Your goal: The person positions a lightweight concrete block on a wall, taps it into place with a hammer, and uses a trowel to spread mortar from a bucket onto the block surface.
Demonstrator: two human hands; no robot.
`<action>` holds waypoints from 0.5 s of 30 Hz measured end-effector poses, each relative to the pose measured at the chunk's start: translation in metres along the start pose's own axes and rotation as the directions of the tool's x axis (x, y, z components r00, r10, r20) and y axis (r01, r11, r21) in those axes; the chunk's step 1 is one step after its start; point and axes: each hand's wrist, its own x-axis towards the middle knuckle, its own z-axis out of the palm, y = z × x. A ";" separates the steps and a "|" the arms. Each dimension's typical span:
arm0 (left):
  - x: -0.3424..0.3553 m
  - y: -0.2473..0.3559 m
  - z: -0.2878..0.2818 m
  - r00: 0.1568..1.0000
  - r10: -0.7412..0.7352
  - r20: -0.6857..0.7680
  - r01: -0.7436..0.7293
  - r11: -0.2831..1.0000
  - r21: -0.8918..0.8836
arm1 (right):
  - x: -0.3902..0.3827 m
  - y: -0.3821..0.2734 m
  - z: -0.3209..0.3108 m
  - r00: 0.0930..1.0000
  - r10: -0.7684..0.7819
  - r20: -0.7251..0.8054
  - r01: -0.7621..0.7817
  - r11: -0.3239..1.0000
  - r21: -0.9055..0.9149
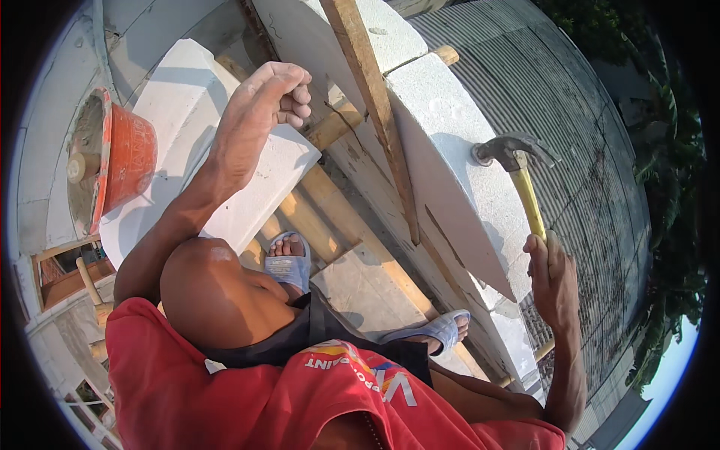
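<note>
My right hand (553,281) is wrapped round the yellow handle of a claw hammer (528,199), near its lower end. The hammer's striking face is at the top of a white lightweight block (442,105) in the wall. The claw points away over the roof. My left hand (271,94) is raised on the other side of the wall, fingers curled in toward the palm, with nothing visible in them. Between the hands a narrow wooden batten (375,105) stands slanted against the wall's near face. Loose white blocks (281,172) lie under and beside my left forearm.
An orange bucket (131,154) with grey mortar residue and a round wooden handle end stands at the left. My sandalled feet rest on bamboo poles (311,217) and a grey board (364,281). Beyond the wall spreads a corrugated roof (577,142), with trees (664,217) at the far right.
</note>
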 end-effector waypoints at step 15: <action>-0.027 -0.027 0.281 0.145 -0.251 0.957 -0.973 -0.213 0.092 | -0.358 0.015 -0.037 0.617 0.731 0.293 -0.489 0.064 0.870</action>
